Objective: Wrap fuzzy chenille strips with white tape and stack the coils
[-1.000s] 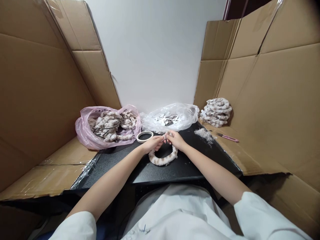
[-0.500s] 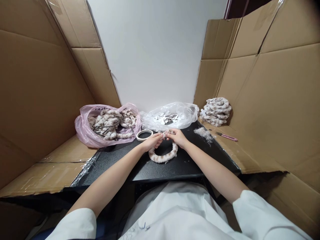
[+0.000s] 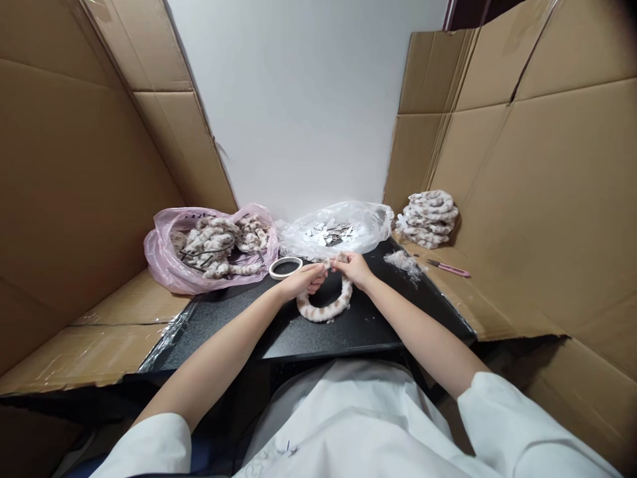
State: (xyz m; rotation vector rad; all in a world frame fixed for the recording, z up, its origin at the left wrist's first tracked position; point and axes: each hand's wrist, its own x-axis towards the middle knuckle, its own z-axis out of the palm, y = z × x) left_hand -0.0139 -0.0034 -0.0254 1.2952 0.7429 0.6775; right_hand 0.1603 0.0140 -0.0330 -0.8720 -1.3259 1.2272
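A fluffy white ring with brown spots (image 3: 324, 313) rests on the black table (image 3: 223, 325), its near curve toward me. At its far side, my left hand (image 3: 304, 281) pinches one part of the fluffy ring. Close beside it, my right hand (image 3: 354, 271) grips the ring's other part, a small tuft poking up above the fingers. The fingertips nearly meet and hide the spot between them. A roll of pale tape (image 3: 285, 268) lies just left of my left hand.
At the back left, a pink bag (image 3: 162, 265) holds spotted fluffy pieces. A clear bag (image 3: 371, 229) with small white pieces sits behind my hands. To the right are loose fluff (image 3: 404, 264), pink-handled snips (image 3: 450, 268) and piled fluffy rings (image 3: 430, 219). Cardboard walls (image 3: 547, 199) flank the table.
The fingers have shifted slightly at the ring's far side, and a bit more gap shows between the hands. The whole view has moved a little; the ring stays held.
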